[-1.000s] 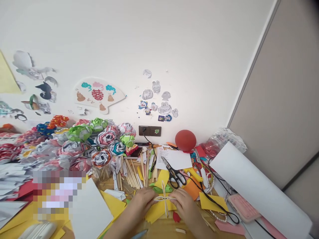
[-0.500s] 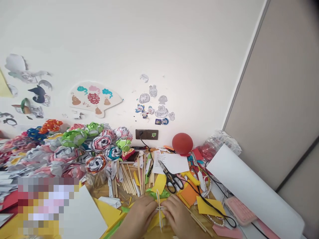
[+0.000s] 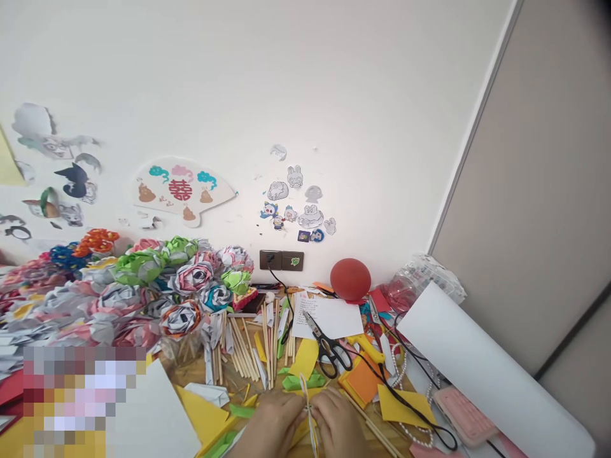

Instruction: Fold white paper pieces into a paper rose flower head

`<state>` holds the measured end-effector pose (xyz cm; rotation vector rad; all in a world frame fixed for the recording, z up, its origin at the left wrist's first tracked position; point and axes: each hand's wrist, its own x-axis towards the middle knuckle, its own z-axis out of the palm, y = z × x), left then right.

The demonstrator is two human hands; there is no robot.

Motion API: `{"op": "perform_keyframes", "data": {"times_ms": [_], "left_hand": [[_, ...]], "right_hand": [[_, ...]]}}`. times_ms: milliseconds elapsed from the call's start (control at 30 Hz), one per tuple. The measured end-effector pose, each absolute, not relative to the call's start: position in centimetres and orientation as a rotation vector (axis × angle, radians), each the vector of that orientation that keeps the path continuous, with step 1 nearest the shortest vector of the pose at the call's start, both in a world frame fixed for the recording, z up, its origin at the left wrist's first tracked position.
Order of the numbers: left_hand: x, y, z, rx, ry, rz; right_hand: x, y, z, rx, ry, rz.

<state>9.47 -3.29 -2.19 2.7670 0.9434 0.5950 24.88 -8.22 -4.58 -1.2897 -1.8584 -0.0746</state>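
My left hand (image 3: 273, 421) and my right hand (image 3: 338, 423) sit close together at the bottom edge of the view, fingers curled and pinching. Between them runs a thin bundle of pale sticks (image 3: 309, 410) lying across a folded yellow paper (image 3: 300, 430), most of which the hands hide. Both hands press on this piece at its middle. Just beyond the fingers lies a green folded paper (image 3: 298, 381). Black-handled scissors (image 3: 329, 346) rest a little farther back to the right.
A heap of paper roses (image 3: 143, 286) fills the left. Loose wooden sticks (image 3: 248, 346) lie mid-table. A red ball (image 3: 350, 278), a white paper roll (image 3: 482, 366), a black cable (image 3: 405, 397), coloured paper scraps and a wall socket (image 3: 280, 259) sit behind and right.
Both hands have slid down toward the bottom edge and closer together. The yellow paper is now mostly covered, and the cross-tied stick that showed earlier is hidden.
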Motion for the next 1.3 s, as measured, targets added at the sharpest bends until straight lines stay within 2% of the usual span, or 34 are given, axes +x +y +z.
{"op": "perform_keyframes", "data": {"times_ms": [300,433,633,833,1033,1300], "left_hand": [[8.5,-3.1,0.8,2.287,0.984,0.666],[9.1,-2.9,0.2,2.000,0.977,0.756],[9.6,-2.2,-0.7,1.617,0.935,0.723],[9.7,-2.3,-0.6,1.395,0.915,0.753],[10.1,-2.6,-1.7,1.129,0.819,0.774],[10.2,-3.2,-1.0,1.135,0.860,0.748]], "right_hand": [[26.8,-8.2,-4.2,-1.315,-1.650,0.559],[27.2,-7.7,-4.4,-1.338,-1.513,0.662],[26.3,-7.3,-4.8,-1.204,-1.139,1.120],[25.2,-7.8,-3.8,-1.025,-0.900,1.301],[24.8,-7.9,-4.2,-0.980,-0.692,1.336],[24.3,-8.2,-3.6,-0.945,-0.728,1.362]]}}
